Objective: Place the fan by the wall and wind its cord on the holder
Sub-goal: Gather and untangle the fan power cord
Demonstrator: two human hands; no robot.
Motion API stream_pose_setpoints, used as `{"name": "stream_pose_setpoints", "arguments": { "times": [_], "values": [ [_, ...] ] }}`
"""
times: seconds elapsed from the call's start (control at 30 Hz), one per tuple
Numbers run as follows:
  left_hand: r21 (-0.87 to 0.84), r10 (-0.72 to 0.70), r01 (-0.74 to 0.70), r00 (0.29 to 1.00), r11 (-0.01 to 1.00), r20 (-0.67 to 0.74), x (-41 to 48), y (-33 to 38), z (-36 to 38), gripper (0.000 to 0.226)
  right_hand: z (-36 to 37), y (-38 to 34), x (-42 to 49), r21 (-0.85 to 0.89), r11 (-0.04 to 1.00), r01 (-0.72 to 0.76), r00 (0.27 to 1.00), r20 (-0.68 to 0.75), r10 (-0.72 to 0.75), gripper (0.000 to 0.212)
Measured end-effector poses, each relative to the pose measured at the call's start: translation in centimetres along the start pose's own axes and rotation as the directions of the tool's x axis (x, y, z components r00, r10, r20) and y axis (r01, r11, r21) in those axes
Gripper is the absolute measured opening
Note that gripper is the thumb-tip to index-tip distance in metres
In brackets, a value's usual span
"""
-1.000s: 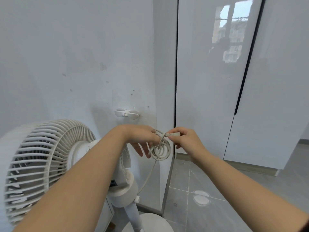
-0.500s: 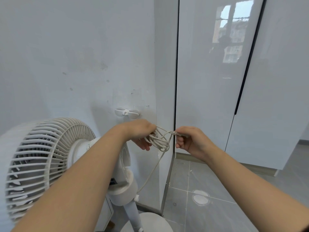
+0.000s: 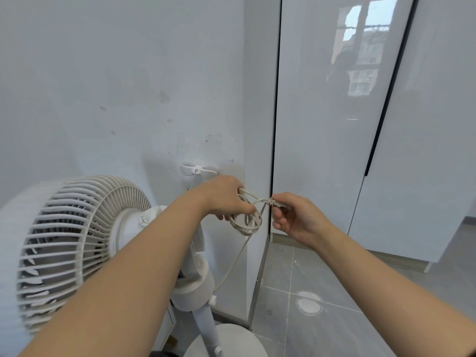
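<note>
1. While I watch through the head camera, the left hand [image 3: 224,197] is curled round a small coil of the cord [image 3: 247,224], with several loops hanging below its fingers.
2. The right hand [image 3: 296,217] pinches the plug [image 3: 274,202] at the cord's free end between thumb and forefinger, just right of the coil. Its other fingers are loosely bent.
3. From the coil, one strand of cord drops down and left to the neck of the fan [image 3: 77,243].
4. The holder [image 3: 198,170], a white two-winged piece, is fixed to the wall [image 3: 116,86]. It sits just above and left of the left hand, and the cord is not yet on it.
5. The fan stands close against the wall at lower left, with its grille turned leftwards and its round base [image 3: 231,341] on the grey tiled floor [image 3: 334,318].
6. Glossy white cabinet doors [image 3: 322,137] stand to the right of the wall corner.
7. Any marking on the fan's rear housing is too small for me to read.
</note>
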State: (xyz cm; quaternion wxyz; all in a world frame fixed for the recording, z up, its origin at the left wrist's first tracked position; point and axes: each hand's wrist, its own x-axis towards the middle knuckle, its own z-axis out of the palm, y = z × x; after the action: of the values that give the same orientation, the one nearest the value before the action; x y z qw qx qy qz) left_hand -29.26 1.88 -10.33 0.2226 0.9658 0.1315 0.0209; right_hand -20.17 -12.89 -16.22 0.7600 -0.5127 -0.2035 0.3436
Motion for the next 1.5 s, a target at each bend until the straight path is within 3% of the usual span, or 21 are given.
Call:
{"name": "stream_pose_setpoints", "arguments": {
  "times": [0.13, 0.37, 0.43, 0.5, 0.57, 0.63, 0.7, 0.77, 0.83, 0.87, 0.97, 1.03, 1.2, 1.23, 1.33, 1.43, 1.5],
  "values": [
    [-0.192, -0.011, 0.012, 1.000, 0.981, 0.004, -0.2, -0.1, -0.4, 0.013, -0.3, -0.6, 0.1, -0.131, 0.991, -0.005, 1.000, -0.003, 0.004, 0.036],
    [-0.278, -0.071, 0.058, 0.997, 0.959, -0.036, -0.3, -0.7, -0.9, 0.018, -1.8, -2.2, 0.5, -0.422, 0.906, -0.003, 0.995, 0.087, 0.044, 0.027],
    [-0.256, -0.134, 0.104, 0.986, 0.961, -0.101, 0.0, -1.3, -1.0, 0.019, -2.8, -2.7, 0.1, -0.348, 0.937, -0.022, 0.967, 0.232, 0.109, 0.021],
    [-0.263, -0.187, 0.146, 0.972, 0.954, -0.142, 0.2, -1.6, -1.2, 0.018, -3.5, -3.2, -0.3, -0.142, 0.989, -0.027, 0.939, 0.335, 0.074, 0.021],
    [-0.323, -0.240, 0.186, 0.961, 0.928, -0.138, 0.3, -1.7, -1.3, 0.018, -3.8, -3.5, -0.3, 0.095, 0.995, -0.013, 0.966, 0.260, -0.012, 0.023],
    [-0.400, -0.285, 0.210, 0.949, 0.892, -0.136, 0.5, -1.5, -1.4, 0.023, -4.3, -3.4, 0.2, 0.224, 0.974, 0.003, 0.999, 0.047, -0.013, 0.027],
    [-0.474, -0.316, 0.218, 0.939, 0.853, -0.135, 0.5, -1.4, -1.4, 0.022, -5.1, -2.8, 0.9, 0.097, 0.995, -0.015, 0.987, -0.157, 0.030, 0.028],
    [-0.552, -0.335, 0.219, 0.935, 0.805, -0.117, 0.5, -1.4, -1.5, 0.020, -5.9, -1.6, 1.4, -0.186, 0.978, -0.096, 0.952, -0.305, 0.035, 0.020],
    [-0.605, -0.344, 0.226, 0.935, 0.764, -0.085, 0.5, -1.6, -1.7, 0.018, -6.4, -0.4, 1.6, -0.389, 0.908, -0.158, 0.924, -0.383, -0.004, 0.005],
    [-0.614, -0.343, 0.232, 0.937, 0.754, -0.067, 0.5, -1.6, -1.7, 0.016, -6.5, 0.2, 1.7, -0.454, 0.876, -0.161, 0.917, -0.396, -0.036, 0.009],
    [-0.614, -0.309, 0.234, 0.951, 0.753, -0.016, 0.2, -1.5, -1.9, 0.003, -6.1, 1.2, 2.0, -0.645, 0.752, -0.135, 0.925, -0.354, -0.137, 0.020],
    [-0.614, -0.279, 0.222, 0.960, 0.758, 0.003, 0.2, -1.5, -1.9, 0.011, -5.4, 1.6, 2.3, -0.784, 0.605, -0.139, 0.937, -0.302, -0.175, 0.023],
    [-0.636, -0.268, 0.208, 0.963, 0.743, 0.001, 0.2, -1.2, -1.8, 0.008, -3.2, 1.8, 2.3, -0.939, 0.333, -0.088, 0.966, -0.162, -0.202, 0.045],
    [-0.641, -0.274, 0.213, 0.962, 0.738, 0.003, 0.3, -1.2, -1.8, 0.008, -2.6, 1.9, 2.1, -0.945, 0.327, -0.029, 0.969, -0.106, -0.221, 0.048],
    [-0.648, -0.292, 0.231, 0.956, 0.726, 0.014, 0.4, -1.3, -1.6, 0.014, -0.1, 2.2, 1.1, -0.886, 0.440, 0.150, 0.967, 0.039, -0.252, 0.047],
    [-0.571, -0.307, 0.250, 0.952, 0.782, -0.004, 0.5, -1.4, -1.6, 0.021, 1.9, 2.6, 0.1, -0.804, 0.564, 0.188, 0.976, 0.089, -0.198, 0.043],
    [-0.556, -0.315, 0.255, 0.949, 0.791, -0.013, 0.5, -1.5, -1.6, 0.023, 2.9, 3.0, -0.1, -0.786, 0.589, 0.186, 0.979, 0.098, -0.178, 0.037]
  ]
}}
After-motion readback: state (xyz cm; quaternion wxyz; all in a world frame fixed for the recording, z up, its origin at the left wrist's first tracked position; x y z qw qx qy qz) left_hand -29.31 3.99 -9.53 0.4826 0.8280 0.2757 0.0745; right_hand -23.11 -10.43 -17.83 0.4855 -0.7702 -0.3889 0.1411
